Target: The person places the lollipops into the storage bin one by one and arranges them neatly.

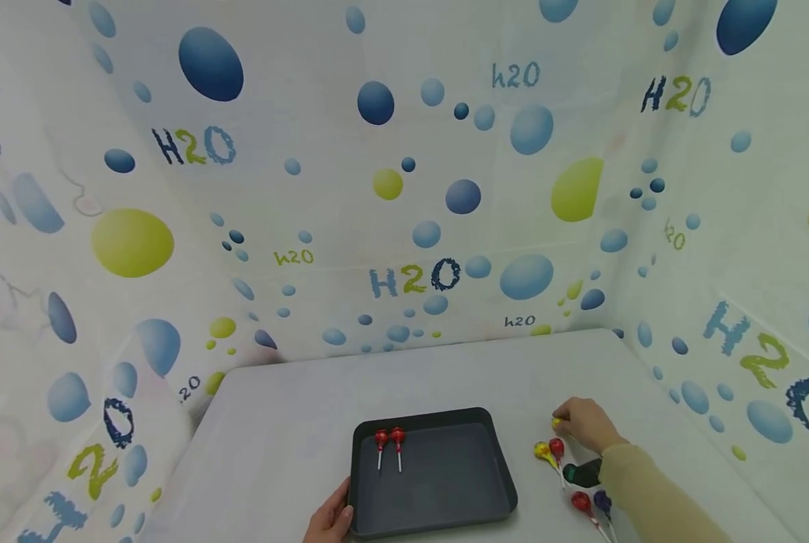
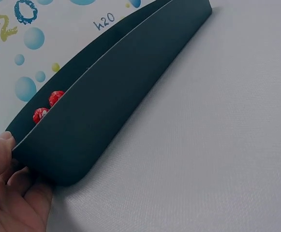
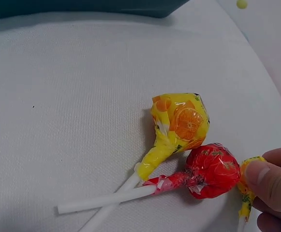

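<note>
My left hand grips the left rim of a dark grey baking tray, thumb over the edge and fingers curled beneath it in the left wrist view. Two red lollipops lie side by side in the tray's far left corner, sticks toward me. On the table to the right, my right hand pinches a yellow lollipop by its wrapped head between thumb and fingers. Close beside it, another yellow lollipop and a red lollipop lie with crossed sticks.
Nearer me on the right lie a red lollipop and a purple lollipop. A dark band with a green part sits at the right wrist. The white table is enclosed by patterned curtains.
</note>
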The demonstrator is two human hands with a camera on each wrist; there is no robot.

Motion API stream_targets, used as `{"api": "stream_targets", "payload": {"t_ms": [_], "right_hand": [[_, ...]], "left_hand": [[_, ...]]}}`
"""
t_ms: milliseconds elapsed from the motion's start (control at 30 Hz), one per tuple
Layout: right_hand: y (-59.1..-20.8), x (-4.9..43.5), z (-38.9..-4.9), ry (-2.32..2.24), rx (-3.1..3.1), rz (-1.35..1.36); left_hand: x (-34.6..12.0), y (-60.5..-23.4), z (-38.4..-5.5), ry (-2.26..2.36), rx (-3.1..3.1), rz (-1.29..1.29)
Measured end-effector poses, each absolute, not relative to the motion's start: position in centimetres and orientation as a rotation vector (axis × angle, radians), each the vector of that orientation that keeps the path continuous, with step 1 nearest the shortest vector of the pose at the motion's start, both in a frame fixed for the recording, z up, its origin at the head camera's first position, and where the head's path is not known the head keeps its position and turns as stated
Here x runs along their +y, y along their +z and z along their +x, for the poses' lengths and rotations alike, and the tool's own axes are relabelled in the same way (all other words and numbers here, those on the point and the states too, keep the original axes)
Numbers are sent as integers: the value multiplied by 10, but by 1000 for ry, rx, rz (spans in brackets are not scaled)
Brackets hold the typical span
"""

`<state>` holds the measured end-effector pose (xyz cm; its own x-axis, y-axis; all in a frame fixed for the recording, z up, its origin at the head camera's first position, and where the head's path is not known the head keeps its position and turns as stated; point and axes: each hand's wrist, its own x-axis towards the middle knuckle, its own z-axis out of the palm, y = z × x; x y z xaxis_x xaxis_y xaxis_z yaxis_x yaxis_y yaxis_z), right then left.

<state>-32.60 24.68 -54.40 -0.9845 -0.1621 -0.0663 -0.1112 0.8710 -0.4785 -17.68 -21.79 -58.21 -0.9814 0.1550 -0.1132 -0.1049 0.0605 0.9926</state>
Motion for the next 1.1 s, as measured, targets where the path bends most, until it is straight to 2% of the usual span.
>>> {"api": "stream_targets", "payload": {"t_ms": [167, 333, 600, 867, 1100], "right_hand": [[-538, 249, -328, -768, 2994, -253], [-510, 240, -334, -875, 3035, -256], [-477, 178, -342, -1085, 3086, -328], [-487, 86, -336, -1144, 3081, -517], [-512, 35, -322, -1041, 3026, -581]], "left_hand": [[-220, -585, -175, 2069, 2086, 78], [-222, -585, -174, 2071, 2096, 89], [-222, -582, -176, 1981, 2245, 65], [-218, -584, -176, 2004, 2271, 22], [-219, -586, -176, 2015, 2208, 59]]}}
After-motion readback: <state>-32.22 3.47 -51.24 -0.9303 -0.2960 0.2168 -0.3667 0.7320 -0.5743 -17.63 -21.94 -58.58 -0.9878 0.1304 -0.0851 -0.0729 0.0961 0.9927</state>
